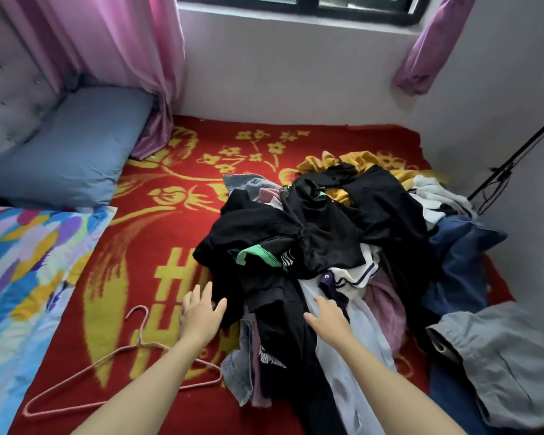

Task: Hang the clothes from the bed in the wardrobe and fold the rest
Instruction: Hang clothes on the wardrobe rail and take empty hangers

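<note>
A heap of clothes point(333, 233), mostly black with white, yellow, blue and mauve pieces, lies on the right half of the bed's red and yellow blanket point(176, 183). My left hand point(201, 312) reaches with straight fingers to the heap's left edge, its fingertips at a black garment point(264, 296). On the heap's near side, my right hand point(328, 315) lies open on a pale white garment point(355, 346). A pink wire hanger point(132, 350) lies flat on the blanket, partly under my left forearm. Neither hand holds anything.
A blue pillow point(76, 146) and a multicoloured cover point(22, 277) lie at the bed's left. Grey trousers point(496, 356) hang over the right near edge. Pink curtains point(107, 42) and a window point(296, 1) back the bed. A black stand point(515, 161) leans at right.
</note>
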{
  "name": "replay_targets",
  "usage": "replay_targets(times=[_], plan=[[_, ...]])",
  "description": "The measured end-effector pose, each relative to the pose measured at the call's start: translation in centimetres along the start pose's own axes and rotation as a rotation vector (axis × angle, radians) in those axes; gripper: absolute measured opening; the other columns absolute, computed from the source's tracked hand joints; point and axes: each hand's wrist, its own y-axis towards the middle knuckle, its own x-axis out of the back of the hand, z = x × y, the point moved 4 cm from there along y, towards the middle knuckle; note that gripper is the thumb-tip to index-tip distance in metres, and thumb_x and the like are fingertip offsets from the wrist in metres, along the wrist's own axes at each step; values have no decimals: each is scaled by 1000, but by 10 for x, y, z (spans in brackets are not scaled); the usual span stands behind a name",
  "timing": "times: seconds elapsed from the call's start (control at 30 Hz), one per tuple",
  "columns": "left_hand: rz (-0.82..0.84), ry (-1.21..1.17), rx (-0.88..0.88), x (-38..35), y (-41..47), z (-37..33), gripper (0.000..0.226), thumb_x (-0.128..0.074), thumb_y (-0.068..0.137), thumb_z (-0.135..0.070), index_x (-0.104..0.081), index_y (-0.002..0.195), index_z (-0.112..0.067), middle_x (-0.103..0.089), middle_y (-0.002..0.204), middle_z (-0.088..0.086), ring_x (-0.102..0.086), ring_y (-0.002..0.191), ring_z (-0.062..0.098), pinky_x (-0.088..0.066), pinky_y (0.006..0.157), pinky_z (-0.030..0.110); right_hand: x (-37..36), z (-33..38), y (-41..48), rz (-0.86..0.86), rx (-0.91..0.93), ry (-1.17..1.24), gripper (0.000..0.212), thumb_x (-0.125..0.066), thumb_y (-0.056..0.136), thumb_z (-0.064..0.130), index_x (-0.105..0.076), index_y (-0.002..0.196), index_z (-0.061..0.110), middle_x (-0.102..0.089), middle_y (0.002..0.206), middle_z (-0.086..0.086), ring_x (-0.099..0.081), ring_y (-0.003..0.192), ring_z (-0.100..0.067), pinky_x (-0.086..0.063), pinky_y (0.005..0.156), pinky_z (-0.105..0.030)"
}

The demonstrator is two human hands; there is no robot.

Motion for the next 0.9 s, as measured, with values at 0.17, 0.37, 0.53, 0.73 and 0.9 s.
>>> replay_targets(times=[0.17,0.37,0.53,0.73,0.9], plan=[[-102,-56,156,7,-11,22,60,-41,97,-43,-24,148,-19,-17,156,8,-7,143,24,-15,114,40,-11,39,41,49,155,-21,69,-53,91,42,-23,147,15,-31,147,-13,-31,135,-27,-32,105,-34],[-222,-81,292,36,-29,63,59,-47,95,-40,-29,146,-16,-21,155,12,-10,142,26,-13,113,38,-15,90,97,4,227,-119,89,-61,86,46,-3,151,25,0,157,-17,-10,143,-31,-29,108,-43],[-290,-56,301,63,-38,83,60,-49,94,-40,-30,146,-18,-21,154,13,-9,141,25,-11,113,39,11,112,152,-95,476,-642,92,-64,86,34,3,150,27,6,158,-11,2,145,-29,-23,111,-45],[-248,-82,372,64,-29,94,61,-45,95,-44,-27,147,-19,-19,156,10,-7,143,23,-11,114,37,-16,111,177,-67,585,-788,58,-53,92,18,-28,144,25,-20,155,-5,-6,146,-24,-12,114,-49],[-218,-99,373,57,-31,105,60,-45,95,-43,-27,147,-20,-20,155,10,-6,143,22,-12,114,39,-33,105,152,-64,490,-387,11,-48,94,22,-50,101,15,-66,99,-11,-60,100,-31,-43,82,-32]])
